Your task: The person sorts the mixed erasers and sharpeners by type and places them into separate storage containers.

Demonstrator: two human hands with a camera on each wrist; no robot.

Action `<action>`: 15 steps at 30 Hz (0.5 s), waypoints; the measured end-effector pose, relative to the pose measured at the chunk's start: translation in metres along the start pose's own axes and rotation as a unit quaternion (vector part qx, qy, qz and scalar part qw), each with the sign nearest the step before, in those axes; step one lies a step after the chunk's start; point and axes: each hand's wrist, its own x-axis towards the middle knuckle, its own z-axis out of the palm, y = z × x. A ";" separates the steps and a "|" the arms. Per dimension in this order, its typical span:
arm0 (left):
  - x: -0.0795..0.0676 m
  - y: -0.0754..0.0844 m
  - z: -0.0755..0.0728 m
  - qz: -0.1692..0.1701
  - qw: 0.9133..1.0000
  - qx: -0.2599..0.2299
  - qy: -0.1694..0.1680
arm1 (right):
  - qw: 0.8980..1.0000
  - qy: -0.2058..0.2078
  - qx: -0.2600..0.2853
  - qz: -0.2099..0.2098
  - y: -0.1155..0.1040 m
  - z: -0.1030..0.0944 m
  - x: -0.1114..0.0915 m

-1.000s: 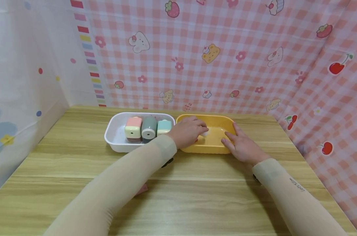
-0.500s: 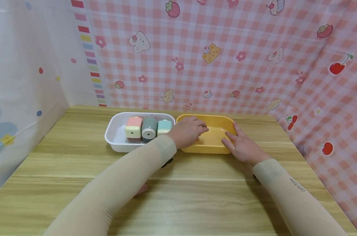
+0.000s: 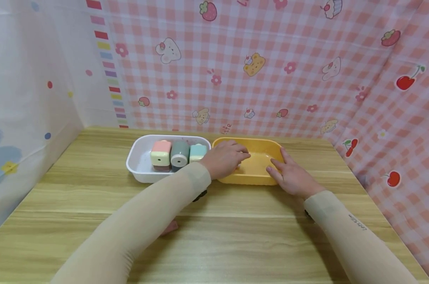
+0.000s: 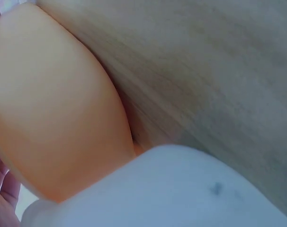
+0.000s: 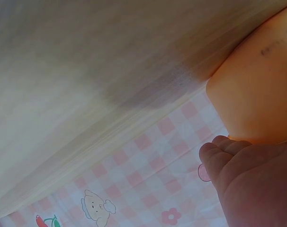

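Observation:
My left hand (image 3: 223, 159) is over the left part of the yellow tray (image 3: 249, 180), fingers bent down inside it. A small pale and orange-red bit (image 3: 238, 166) shows under those fingers; the hand hides most of it, and its kind is unclear. My right hand (image 3: 294, 176) holds the tray's right end, with thumb and forefinger inside and other fingers outside the wall. In the right wrist view, the outside fingers (image 5: 217, 158) lie against the orange-looking tray wall (image 5: 264, 92). The left wrist view shows the tray's outer wall (image 4: 58, 99) beside the white tray (image 4: 157, 189).
Left of the yellow tray stands the white tray (image 3: 138, 162). It holds a pink-and-cream block (image 3: 161, 154), a grey-green rounded piece (image 3: 180, 152) and a mint-and-cream block (image 3: 198, 152). A pink piece (image 3: 171, 227) lies partly behind the left sleeve. Patterned cloth hangs behind the table.
One second ago a white piece and a red bit showed at my left fingers; now less of them is visible. Both hands and both trays stay in nearly the same place.

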 end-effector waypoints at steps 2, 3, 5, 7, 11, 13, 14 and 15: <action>-0.001 -0.001 -0.001 0.002 1.000 -0.003 -0.001 | 1.000 -0.001 0.000 0.001 0.000 0.000 0.000; -0.002 -0.002 -0.002 0.004 1.000 -0.005 0.000 | 1.000 -0.002 0.001 0.002 -0.001 0.000 0.000; -0.004 -0.004 -0.002 0.010 1.000 -0.008 0.007 | 1.000 -0.004 0.002 0.004 -0.001 0.000 0.000; -0.007 -0.007 -0.004 0.020 1.000 -0.014 0.014 | 1.000 -0.006 0.004 0.006 -0.001 0.000 0.000; -0.016 -0.009 -0.010 0.041 0.999 -0.021 0.028 | 1.000 -0.007 0.005 0.006 -0.001 0.000 0.000; -0.023 -0.009 -0.014 0.055 0.998 -0.022 0.036 | 1.000 -0.008 0.005 0.007 -0.001 0.000 0.000; -0.027 -0.009 -0.017 0.063 0.997 -0.022 0.040 | 1.000 -0.008 0.005 0.007 -0.001 0.000 0.000; -0.031 -0.009 -0.019 0.068 0.997 -0.021 0.043 | 1.000 -0.009 0.006 0.008 0.000 -0.001 0.000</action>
